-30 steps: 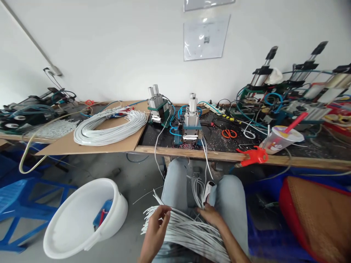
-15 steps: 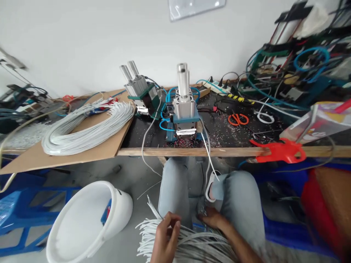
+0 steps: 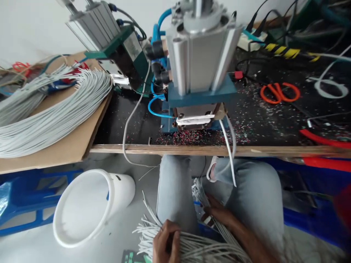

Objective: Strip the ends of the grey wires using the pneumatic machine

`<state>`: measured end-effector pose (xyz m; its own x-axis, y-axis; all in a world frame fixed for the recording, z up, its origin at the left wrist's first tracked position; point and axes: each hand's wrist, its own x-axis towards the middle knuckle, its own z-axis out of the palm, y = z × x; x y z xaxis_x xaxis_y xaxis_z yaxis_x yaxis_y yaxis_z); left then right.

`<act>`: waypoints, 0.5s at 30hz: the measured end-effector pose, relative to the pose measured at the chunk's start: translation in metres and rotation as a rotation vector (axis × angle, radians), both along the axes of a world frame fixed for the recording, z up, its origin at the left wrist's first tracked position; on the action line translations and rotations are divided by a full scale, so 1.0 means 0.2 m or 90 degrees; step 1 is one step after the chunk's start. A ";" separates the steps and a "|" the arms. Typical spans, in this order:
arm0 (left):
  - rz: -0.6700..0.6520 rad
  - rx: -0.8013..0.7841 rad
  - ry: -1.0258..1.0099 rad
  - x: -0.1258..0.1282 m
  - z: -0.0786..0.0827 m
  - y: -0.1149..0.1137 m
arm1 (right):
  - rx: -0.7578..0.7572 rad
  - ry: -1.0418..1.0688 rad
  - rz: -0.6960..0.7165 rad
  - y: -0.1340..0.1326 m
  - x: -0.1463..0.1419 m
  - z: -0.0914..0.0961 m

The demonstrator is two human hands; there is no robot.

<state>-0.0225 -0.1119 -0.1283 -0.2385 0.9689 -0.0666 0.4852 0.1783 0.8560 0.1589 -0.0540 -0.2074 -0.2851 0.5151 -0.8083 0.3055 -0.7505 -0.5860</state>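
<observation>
A thick bundle of thin light-grey cables (image 3: 208, 248) lies bent across my lap. My left hand (image 3: 167, 239) is at its left end, fingers curled over the cables near their loose tips; what lies inside the curl is partly hidden. Between the knees, my right hand (image 3: 215, 211) is closed round the bundle's other end, whose tips fan out above the fingers. In front of me on the bench stands a pneumatic press (image 3: 201, 65) with a silver cylinder and a blue base. A white tube (image 3: 229, 153) hangs from its right side; neither hand touches the press.
A cable coil (image 3: 68, 106) lies on cardboard (image 3: 79, 146) at left, beside a second press (image 3: 109, 40). A white bucket (image 3: 122, 190) stands on the floor. Orange-handled scissors (image 3: 279, 93) and a power strip (image 3: 251, 40) lie on the bench (image 3: 274, 124), above a blue stool (image 3: 30, 204).
The view has moved closer to the bench and press. My right hand has raised its cable end, so the tips now show. The left-hand fingers have curled in more.
</observation>
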 end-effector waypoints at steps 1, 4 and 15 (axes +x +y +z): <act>0.004 0.008 -0.003 0.00 -0.01 0.00 | -0.002 0.038 -0.012 0.02 0.01 0.02; 0.012 0.015 -0.007 -0.02 -0.02 -0.01 | -0.008 0.097 -0.050 0.06 0.01 0.06; -0.023 -0.071 -0.031 -0.07 0.00 -0.02 | 0.063 0.011 0.077 0.06 -0.03 -0.04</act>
<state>-0.0364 -0.1166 -0.1276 -0.1968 0.9629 -0.1846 0.4517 0.2562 0.8546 0.1531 -0.0427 -0.2161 -0.3638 0.5535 -0.7492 0.3794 -0.6465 -0.6619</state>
